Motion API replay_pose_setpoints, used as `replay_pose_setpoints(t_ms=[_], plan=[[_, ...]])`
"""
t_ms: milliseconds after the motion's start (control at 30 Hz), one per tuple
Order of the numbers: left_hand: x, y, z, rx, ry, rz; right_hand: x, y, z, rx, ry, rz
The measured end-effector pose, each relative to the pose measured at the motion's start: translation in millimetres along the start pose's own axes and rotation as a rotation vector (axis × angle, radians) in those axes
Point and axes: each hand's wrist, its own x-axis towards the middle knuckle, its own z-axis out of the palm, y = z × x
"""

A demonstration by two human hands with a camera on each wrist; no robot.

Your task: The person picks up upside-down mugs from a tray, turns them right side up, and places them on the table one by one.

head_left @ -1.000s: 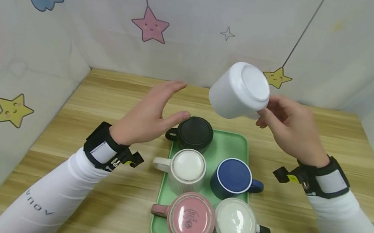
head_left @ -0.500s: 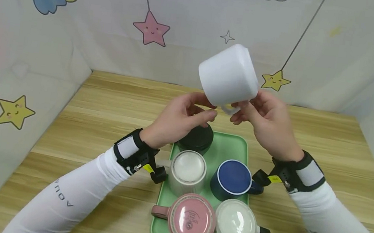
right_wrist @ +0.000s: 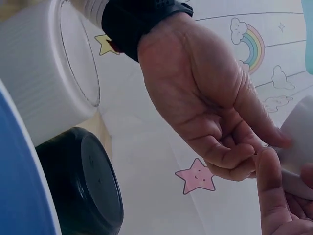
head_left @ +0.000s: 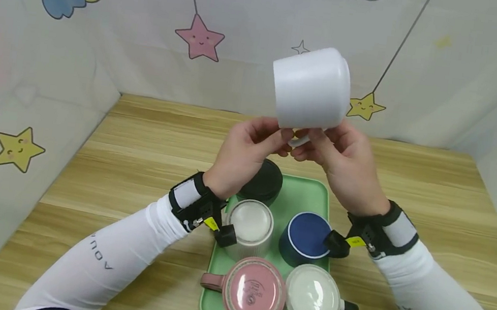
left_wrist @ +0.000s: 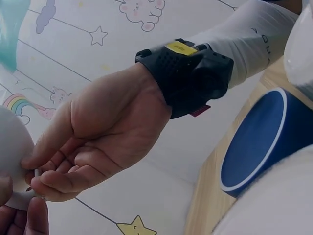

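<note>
Jointly, raised left hand [head_left: 245,150] and right hand [head_left: 352,168] pinch a white mug [head_left: 312,89], fingers [left_wrist: 68,180] curled.

My head view is bright and even; the raised white mug [head_left: 311,88] shows only faint shading. Light glares off the upturned bases of the pink mug [head_left: 254,292] and the white mug with the black-tipped handle [head_left: 312,296]. Soft shadow dulls the worktop [head_left: 159,288] beside my left sleeve [head_left: 113,252]. My wrist views look dimmer, cooler and softer.

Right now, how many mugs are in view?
6: white mug held up; on the tray, left, back to front: black mug, ribbed mug, pink mug; right: blue mug, pale mug.
</note>
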Motion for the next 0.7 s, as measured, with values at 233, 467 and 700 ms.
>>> replay_pose_setpoints(t_ms=[233, 467, 700], plan=[[0.6, -3.2, -1.1, 0.108, 0.057, 0.129, 0.0, 1.8, 1.2, 0.023, -0.013, 0.045], [1.8, -2.5, -5.0, 0.207, 0.054, 0.257, -1.7, 1.1, -1.5, -0.039, -0.019, 0.091], [1.6, -2.2, -10.3, 0.239, 0.066, 0.255, -2.0, -0.6, -7.3, -0.101, -0.068, 0.133]])
